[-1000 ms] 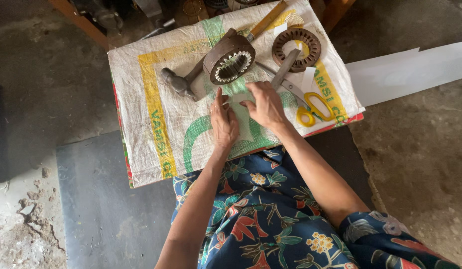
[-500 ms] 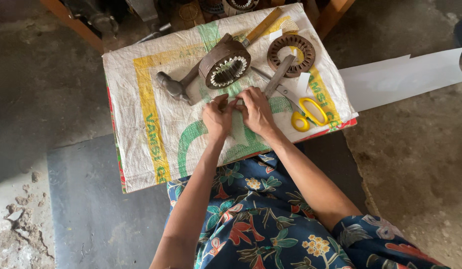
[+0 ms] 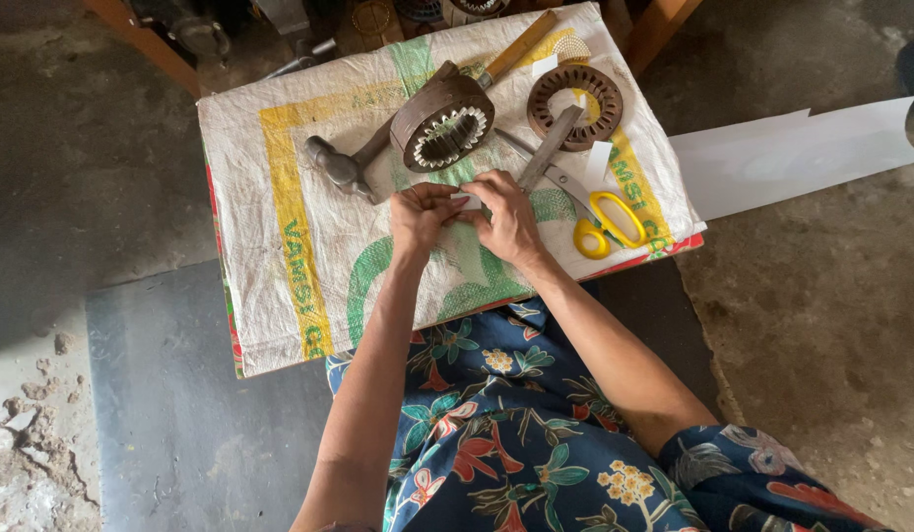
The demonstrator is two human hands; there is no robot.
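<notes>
Both hands, left hand (image 3: pixel 420 212) and right hand (image 3: pixel 506 217), pinch a small white paper strip (image 3: pixel 469 200) mid-table, just near of the rusty round metal stator (image 3: pixel 442 123); folding seems underway, and creasing needs steady fingertip pressure.

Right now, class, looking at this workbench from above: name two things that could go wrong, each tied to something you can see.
1. The yellow-handled scissors lie close beside the right hand, blades pointing past it; a careless sweep might catch them.
2. The metal ring with inner teeth stands tilted against the hammer, just beyond the left hand; a nudge of the woven sack might topple it onto the fingers.
</notes>
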